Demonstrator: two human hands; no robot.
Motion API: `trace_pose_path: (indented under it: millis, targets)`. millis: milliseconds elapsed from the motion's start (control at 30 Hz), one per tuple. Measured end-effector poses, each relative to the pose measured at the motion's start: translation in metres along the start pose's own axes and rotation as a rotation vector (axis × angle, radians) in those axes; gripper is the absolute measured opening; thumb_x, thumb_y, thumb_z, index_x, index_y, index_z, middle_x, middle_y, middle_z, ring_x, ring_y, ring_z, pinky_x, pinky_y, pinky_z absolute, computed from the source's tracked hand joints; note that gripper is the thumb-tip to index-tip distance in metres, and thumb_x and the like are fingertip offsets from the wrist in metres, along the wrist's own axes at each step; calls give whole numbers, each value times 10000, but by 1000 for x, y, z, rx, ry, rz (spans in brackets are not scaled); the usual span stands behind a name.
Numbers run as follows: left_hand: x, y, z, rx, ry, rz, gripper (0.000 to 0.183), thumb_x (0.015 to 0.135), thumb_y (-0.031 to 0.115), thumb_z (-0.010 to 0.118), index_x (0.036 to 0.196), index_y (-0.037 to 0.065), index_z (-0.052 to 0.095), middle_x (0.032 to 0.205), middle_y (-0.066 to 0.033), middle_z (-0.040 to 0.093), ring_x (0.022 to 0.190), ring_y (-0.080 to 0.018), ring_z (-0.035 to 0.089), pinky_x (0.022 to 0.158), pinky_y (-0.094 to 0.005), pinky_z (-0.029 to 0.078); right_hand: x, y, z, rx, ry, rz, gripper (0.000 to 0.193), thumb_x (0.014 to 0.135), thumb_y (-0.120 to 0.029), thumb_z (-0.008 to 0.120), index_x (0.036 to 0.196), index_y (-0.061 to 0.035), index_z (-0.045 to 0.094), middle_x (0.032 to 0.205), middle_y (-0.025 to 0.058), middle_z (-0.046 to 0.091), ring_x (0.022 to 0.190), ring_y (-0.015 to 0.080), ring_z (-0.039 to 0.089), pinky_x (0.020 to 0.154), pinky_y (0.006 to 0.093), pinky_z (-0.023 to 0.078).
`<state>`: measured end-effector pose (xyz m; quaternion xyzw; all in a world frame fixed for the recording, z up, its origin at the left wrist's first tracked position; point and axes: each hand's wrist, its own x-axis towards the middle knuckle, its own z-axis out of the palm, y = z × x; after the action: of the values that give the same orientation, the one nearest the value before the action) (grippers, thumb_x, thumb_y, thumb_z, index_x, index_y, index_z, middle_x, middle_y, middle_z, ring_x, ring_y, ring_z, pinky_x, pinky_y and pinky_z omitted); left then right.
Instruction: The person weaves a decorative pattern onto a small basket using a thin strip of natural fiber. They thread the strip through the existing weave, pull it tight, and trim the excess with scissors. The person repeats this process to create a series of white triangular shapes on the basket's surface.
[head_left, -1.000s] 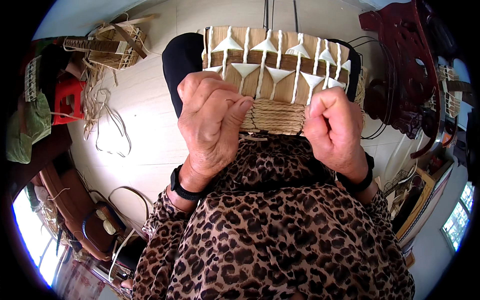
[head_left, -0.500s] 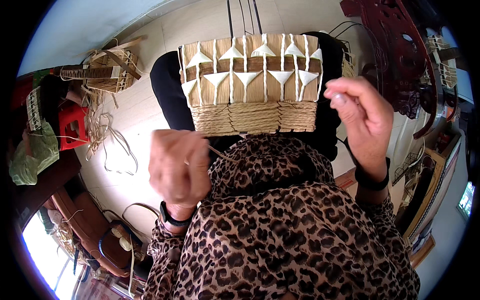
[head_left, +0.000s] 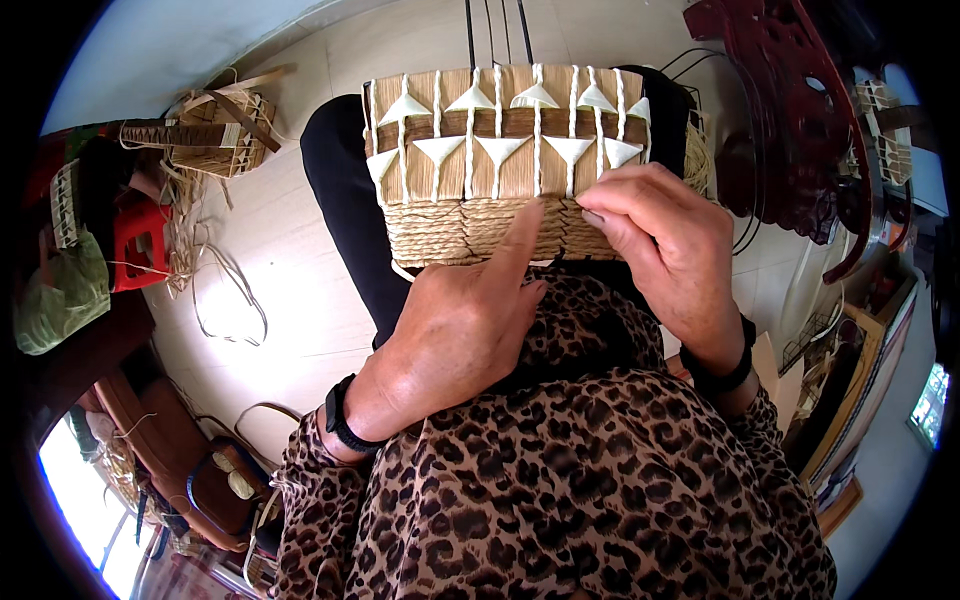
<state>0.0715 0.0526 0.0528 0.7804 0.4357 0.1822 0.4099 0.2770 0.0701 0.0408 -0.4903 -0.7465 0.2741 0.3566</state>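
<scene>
A woven basket (head_left: 505, 175) rests across my lap, its side facing up. White twisted cords and white triangles cross a tan panel with a brown band, and rope-like rows line its near part. My left hand (head_left: 455, 320) presses its stretched index finger on the seam between panel and rope rows; thumb apart, other fingers curled. At the right of the basket, my right hand (head_left: 665, 245) is closed in a pinch against the rope rows; what it holds is hidden. A pale strand (head_left: 403, 271) shows under the basket's near left edge.
Dark rods (head_left: 500, 35) stick out from the basket's far side. On the left are another woven basket (head_left: 215, 140), a red stool (head_left: 143, 235) and loose strands (head_left: 235, 300) on the floor. Carved dark red furniture (head_left: 760, 110) stands at the right.
My left hand has moved right and up from beside the basket onto its near side, index finger now stretched out. My right hand has come in leftward and down to the rope rows.
</scene>
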Motion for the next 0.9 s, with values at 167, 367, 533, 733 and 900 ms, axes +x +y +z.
trace_pose_path:
  millis: [167, 367, 533, 733, 900]
  targets:
    - [2, 2, 4, -23, -3, -61, 631, 839, -16, 623, 1411, -47, 359, 604, -174, 567, 531, -278, 602, 535, -353, 470, 5, 7, 2, 90, 8, -15, 133, 821, -9, 680, 952, -19, 660, 824, 87, 665, 708, 176, 653, 593, 268, 508]
    - [2, 1, 7, -35, 8, -62, 621, 838, -13, 623, 1404, -42, 369, 613, -168, 576, 541, -285, 613, 538, -358, 480, 11, -2, -2, 230, -61, 213, 88, 852, -29, 662, 936, -8, 644, 798, 89, 666, 705, 155, 655, 598, 255, 504]
    - [2, 1, 8, -2, 18, -43, 591, 837, 3, 631, 1380, -43, 401, 642, -191, 601, 545, -303, 621, 541, -368, 498, 10, -2, -1, 238, -65, 251, 86, 855, -15, 651, 940, -13, 643, 792, 91, 664, 700, 155, 653, 601, 256, 509]
    - [6, 8, 4, 40, 20, -33, 572, 829, 47, 661, 1347, -44, 438, 646, -199, 612, 552, -324, 635, 534, -380, 507, 15, 4, 1, 94, -88, -76, 105, 842, 27, 647, 944, 0, 653, 808, 86, 654, 713, 162, 650, 612, 255, 510]
    - [7, 13, 2, 41, -26, -94, 570, 828, 58, 665, 1343, -43, 440, 618, -188, 601, 550, -325, 637, 535, -385, 514, 18, 5, -5, 45, -112, -103, 134, 807, 23, 667, 931, -17, 639, 773, 99, 620, 654, 217, 633, 541, 301, 492]
